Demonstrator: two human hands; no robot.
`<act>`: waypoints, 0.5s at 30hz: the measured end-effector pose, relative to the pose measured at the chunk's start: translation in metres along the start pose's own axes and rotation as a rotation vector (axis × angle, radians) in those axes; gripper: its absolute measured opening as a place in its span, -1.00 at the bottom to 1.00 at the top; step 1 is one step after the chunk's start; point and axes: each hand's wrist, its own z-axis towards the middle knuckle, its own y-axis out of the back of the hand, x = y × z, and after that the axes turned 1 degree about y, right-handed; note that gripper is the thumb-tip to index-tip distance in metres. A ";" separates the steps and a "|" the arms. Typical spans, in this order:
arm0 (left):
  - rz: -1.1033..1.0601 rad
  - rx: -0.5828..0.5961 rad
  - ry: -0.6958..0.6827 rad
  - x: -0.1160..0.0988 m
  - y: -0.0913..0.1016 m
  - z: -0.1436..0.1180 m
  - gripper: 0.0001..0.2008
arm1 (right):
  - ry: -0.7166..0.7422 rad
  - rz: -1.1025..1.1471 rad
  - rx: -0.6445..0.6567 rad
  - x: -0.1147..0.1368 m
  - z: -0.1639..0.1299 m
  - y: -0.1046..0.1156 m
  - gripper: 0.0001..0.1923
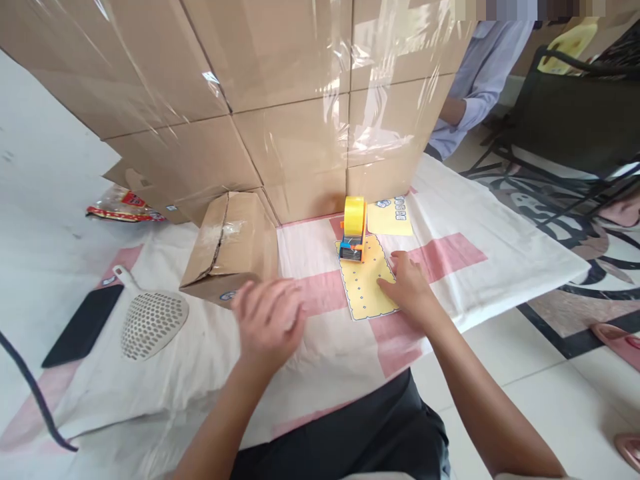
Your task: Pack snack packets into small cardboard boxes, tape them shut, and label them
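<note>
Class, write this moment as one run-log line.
left hand: half-curled, near small carton | right hand: open, at right edge of nearer yellow sheet | tape dispenser: over sheet's far edge

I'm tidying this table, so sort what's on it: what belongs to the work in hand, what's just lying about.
Likely in the work:
yellow scalloped sheet, at the right hand
tape dispenser, over the sheet's far end
small cardboard box, by the left hand
printed yellow card and stacked boxes, less surely

Likely just lying about:
perforated scoop
flat black object
red-trimmed plastic bag
</note>
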 end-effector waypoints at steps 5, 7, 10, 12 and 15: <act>-0.262 0.425 -0.113 -0.032 -0.039 -0.001 -0.71 | 0.005 0.082 0.051 -0.004 -0.001 0.002 -0.54; -0.311 0.598 -0.203 -0.034 -0.050 0.004 -0.61 | -0.019 0.123 0.041 -0.009 0.005 0.012 -0.62; -0.349 0.781 -0.298 -0.035 -0.063 0.012 -0.46 | -0.134 0.092 -0.084 -0.020 0.034 0.036 -0.57; -0.363 0.821 -0.302 -0.036 -0.069 0.016 -0.44 | -0.204 0.051 -0.162 -0.028 0.066 0.053 -0.46; -0.374 0.827 -0.287 -0.041 -0.075 0.020 -0.43 | -0.254 0.018 -0.111 -0.035 0.122 0.070 -0.38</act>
